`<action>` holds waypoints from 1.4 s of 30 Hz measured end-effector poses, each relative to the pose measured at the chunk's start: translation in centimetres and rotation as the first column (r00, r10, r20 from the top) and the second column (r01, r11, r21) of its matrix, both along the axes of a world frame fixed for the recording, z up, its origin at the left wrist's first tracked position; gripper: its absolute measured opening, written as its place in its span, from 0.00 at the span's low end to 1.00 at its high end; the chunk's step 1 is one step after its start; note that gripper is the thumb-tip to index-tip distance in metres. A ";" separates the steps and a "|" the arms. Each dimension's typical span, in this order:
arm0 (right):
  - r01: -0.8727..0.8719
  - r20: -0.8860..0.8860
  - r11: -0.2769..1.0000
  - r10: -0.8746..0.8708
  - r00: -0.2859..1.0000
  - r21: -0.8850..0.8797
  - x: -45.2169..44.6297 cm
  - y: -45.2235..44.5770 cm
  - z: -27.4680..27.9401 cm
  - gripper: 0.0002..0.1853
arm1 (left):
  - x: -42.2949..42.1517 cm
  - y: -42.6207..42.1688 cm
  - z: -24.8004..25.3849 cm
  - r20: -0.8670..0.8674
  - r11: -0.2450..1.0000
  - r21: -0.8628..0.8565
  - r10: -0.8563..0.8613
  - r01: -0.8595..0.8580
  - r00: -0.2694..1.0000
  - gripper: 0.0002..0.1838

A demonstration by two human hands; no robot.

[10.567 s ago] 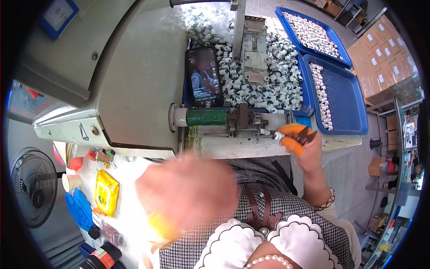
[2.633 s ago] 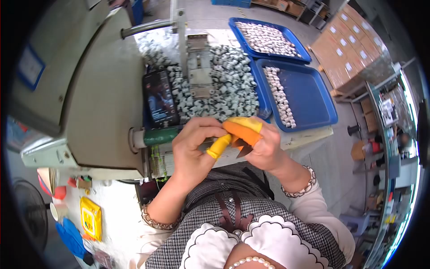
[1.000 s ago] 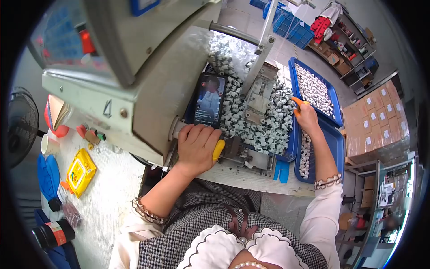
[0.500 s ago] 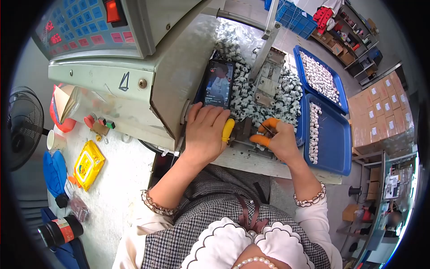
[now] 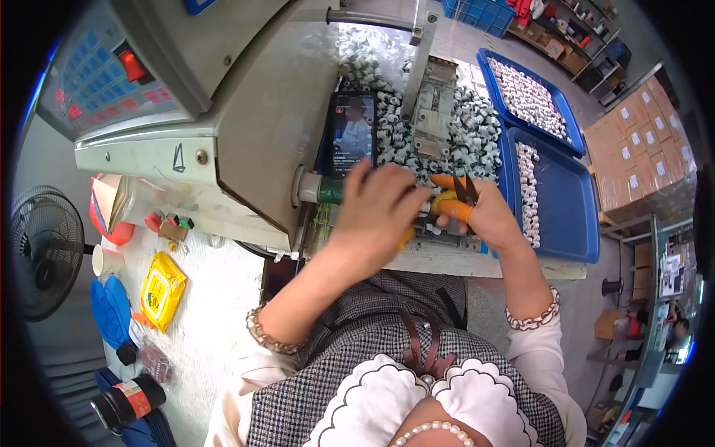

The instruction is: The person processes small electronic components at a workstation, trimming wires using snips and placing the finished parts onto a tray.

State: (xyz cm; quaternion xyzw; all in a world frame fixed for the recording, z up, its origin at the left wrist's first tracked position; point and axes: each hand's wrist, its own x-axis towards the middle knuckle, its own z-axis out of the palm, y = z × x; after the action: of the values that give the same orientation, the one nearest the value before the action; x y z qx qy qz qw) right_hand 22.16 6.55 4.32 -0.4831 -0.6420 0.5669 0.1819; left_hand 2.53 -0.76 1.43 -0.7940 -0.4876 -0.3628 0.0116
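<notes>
My right hand (image 5: 491, 217) is closed around orange-handled scissors (image 5: 456, 209), their dark blades pointing up. A yellow piece (image 5: 445, 200) shows beside the handles; I cannot make out what it is. My left hand (image 5: 376, 216) is smeared by motion in front of the machine's green-and-white spindle (image 5: 328, 190), its fingers partly hidden. Something yellow (image 5: 406, 238) shows by its thumb side. Just beyond the left fingers a phone (image 5: 353, 134) stands with a picture on its screen. Small white-and-dark parts (image 5: 477, 141) lie heaped around a metal fixture (image 5: 434, 112) past both hands.
The machine housing (image 5: 261, 112) with its keypad (image 5: 104, 71) rises on the left. Two blue trays (image 5: 562, 216) stand at the right, holding rows of white parts. Yellow wipes (image 5: 162, 290), a paper cup (image 5: 108, 259) and a black jar (image 5: 128, 401) occupy the left table.
My left hand has shifted right and away from the phone's lower edge, uncovering the green spindle. In my right hand, the scissors have turned so their blades point up. The camera view has tilted.
</notes>
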 end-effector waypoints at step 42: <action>0.235 -0.147 0.867 -0.189 0.971 0.440 -1.2 -5.0 -4.7 0.06 | -2.8 2.5 -0.3 -0.128 0.967 -0.094 0.225 -0.238 0.966 0.09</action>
State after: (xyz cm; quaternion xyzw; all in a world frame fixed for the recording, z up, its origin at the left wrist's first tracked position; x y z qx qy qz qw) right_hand 20.96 1.52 -0.35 -0.4660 -0.6898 0.4009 0.3825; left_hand -0.22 1.79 1.14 -0.7507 -0.5946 -0.2853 0.0393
